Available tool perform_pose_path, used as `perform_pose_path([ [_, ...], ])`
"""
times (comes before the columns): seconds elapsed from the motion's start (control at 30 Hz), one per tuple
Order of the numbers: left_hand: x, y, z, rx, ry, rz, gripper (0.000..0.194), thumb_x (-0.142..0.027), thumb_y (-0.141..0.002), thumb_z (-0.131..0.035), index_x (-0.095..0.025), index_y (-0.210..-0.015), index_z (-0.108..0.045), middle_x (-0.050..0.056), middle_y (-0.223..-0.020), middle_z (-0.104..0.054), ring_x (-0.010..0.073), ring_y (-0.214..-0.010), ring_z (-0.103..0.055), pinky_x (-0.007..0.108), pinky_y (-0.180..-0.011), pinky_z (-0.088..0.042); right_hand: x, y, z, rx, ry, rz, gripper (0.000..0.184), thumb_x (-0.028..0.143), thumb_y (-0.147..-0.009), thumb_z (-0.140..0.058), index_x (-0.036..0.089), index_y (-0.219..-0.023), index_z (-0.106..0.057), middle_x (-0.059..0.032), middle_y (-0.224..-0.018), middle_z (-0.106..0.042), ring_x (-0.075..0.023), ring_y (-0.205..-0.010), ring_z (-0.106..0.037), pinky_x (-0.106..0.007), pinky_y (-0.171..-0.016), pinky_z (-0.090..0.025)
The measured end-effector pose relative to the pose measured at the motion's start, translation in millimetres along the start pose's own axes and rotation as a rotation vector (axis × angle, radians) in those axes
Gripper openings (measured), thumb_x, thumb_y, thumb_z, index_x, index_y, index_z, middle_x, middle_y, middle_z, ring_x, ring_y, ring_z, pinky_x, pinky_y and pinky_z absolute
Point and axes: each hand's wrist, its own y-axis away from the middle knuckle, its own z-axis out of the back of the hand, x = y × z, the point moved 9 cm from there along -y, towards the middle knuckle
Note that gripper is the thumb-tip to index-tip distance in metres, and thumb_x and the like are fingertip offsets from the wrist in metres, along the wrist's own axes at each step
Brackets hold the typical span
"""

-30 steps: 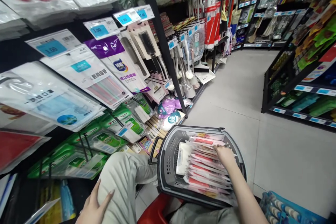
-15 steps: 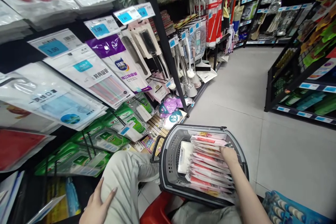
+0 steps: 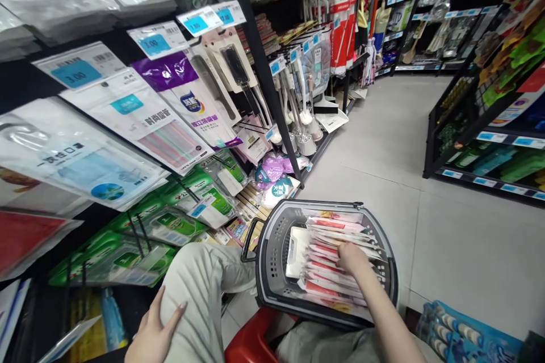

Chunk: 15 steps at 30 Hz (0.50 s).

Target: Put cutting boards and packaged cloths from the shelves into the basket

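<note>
A grey shopping basket (image 3: 272,255) stands on the floor in front of my knees. It holds a row of several flat red-and-white packets (image 3: 327,255) standing on edge. My right hand (image 3: 353,258) reaches into the basket, its fingers pressed down among the packets, closed round what I cannot make out. My left hand (image 3: 155,334) lies flat on my left thigh, fingers stretched out, holding nothing.
Shelves on the left hang with bagged masks (image 3: 85,164), a purple packet (image 3: 191,102), combs and green packets (image 3: 170,221). A red stool (image 3: 251,343) is under me. A blue packet (image 3: 464,337) lies at bottom right. A black rack (image 3: 481,113) stands across the grey tiled aisle.
My right hand has slid a little to the left along the row of packets in the basket. My left hand has stayed on my thigh.
</note>
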Motion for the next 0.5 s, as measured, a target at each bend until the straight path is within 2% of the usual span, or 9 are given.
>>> perform_pose_path([
  [0.1,-3,2,2.5,-0.007,-0.021,-0.009,0.071,-0.067,-0.078,-0.019,-0.03,-0.138,-0.011,0.014,-0.13,-0.04,0.037,-0.109,-0.049,0.047,-0.083,-0.042,12,-2,-25,0.043,0.059,-0.035,0.02,0.016,-0.082,-0.05,0.01,-0.098,-0.062,-0.013,-0.096,-0.065,-0.0217,-0.091,-0.061,-0.034,-0.074,-0.048],
  [0.27,-3,5,5.3,-0.016,-0.01,-0.006,0.07,-0.067,-0.078,-0.018,-0.031,-0.137,-0.012,0.014,-0.128,-0.041,0.0379,-0.105,-0.053,0.047,-0.081,-0.042,7,-8,-43,0.075,0.121,-0.024,0.019,0.022,-0.087,-0.048,0.011,-0.097,-0.06,-0.0071,-0.098,-0.064,-0.0164,-0.091,-0.06,-0.036,-0.08,-0.049],
  [0.33,-1,5,5.6,-0.023,0.013,-0.016,0.069,-0.067,-0.078,-0.019,-0.031,-0.137,-0.012,0.014,-0.129,-0.04,0.0379,-0.108,-0.05,0.048,-0.081,-0.042,11,-10,-40,0.071,0.137,-0.02,0.018,0.02,-0.086,-0.048,0.01,-0.096,-0.06,-0.0069,-0.096,-0.064,-0.0162,-0.089,-0.061,-0.035,-0.077,-0.05],
  [0.4,1,4,5.6,-0.029,0.031,-0.023,0.069,-0.067,-0.079,-0.02,-0.03,-0.137,-0.013,0.014,-0.129,-0.041,0.0374,-0.111,-0.048,0.048,-0.083,-0.042,23,-7,-28,0.047,0.145,0.0,0.017,0.014,-0.086,-0.047,0.01,-0.092,-0.061,-0.0085,-0.093,-0.065,-0.0177,-0.086,-0.062,-0.034,-0.073,-0.051],
  [0.5,5,3,5.2,-0.03,0.046,-0.014,0.069,-0.066,-0.079,-0.021,-0.031,-0.137,-0.014,0.014,-0.13,-0.04,0.0367,-0.113,-0.047,0.047,-0.083,-0.042,48,8,10,-0.045,0.148,0.08,0.025,0.005,-0.083,-0.04,0.01,-0.091,-0.064,-0.0138,-0.088,-0.066,-0.0231,-0.085,-0.063,-0.034,-0.069,-0.049],
])
